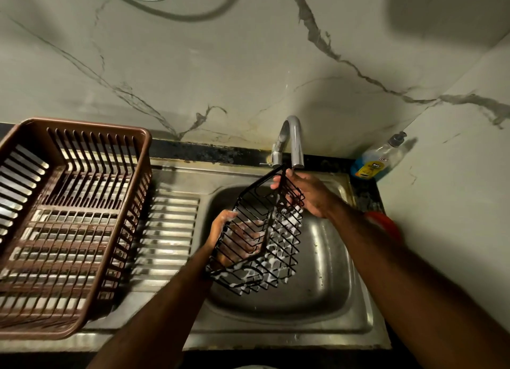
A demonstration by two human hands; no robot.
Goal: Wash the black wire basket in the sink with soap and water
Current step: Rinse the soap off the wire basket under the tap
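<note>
Black wire basket [271, 230] is in the air over the sink [276, 324] bowl, touching nothing but the hands. It stands tipped on edge, one corner up at the faucet [294, 139] spout, the open side facing left.

Right hand [306, 194]: fingers clamped on that top corner, just under the spout. Probably the anchor, and it puts the corner where the water lands. Can't tell if the tap is running, no stream visible.

Left hand [220, 225]: lathered, thumb over the left rim, fingers visible through the wires on the inside. It reads as a grasp on the side wall that doubles as hand scrubbing. No sponge visible.

White foam clings to the lower and right-hand wires; the upper wires look bare. My read: soaping is mostly done and the rinse is starting or next. The tilt makes sense, since suds run down the wires and drip into the bowl.

Brown dish rack [82, 123] sits on the drainboard [171, 230] at the sink's left end, likely where the basket goes to dry. Soap bottle [380, 159] stands at the back right corner. A red object [383, 225] lies at the right edge, half hidden by the forearm; can't identify it.

Risk: soapy thin wire is slippery, so keep both grips on while turning it.
</note>
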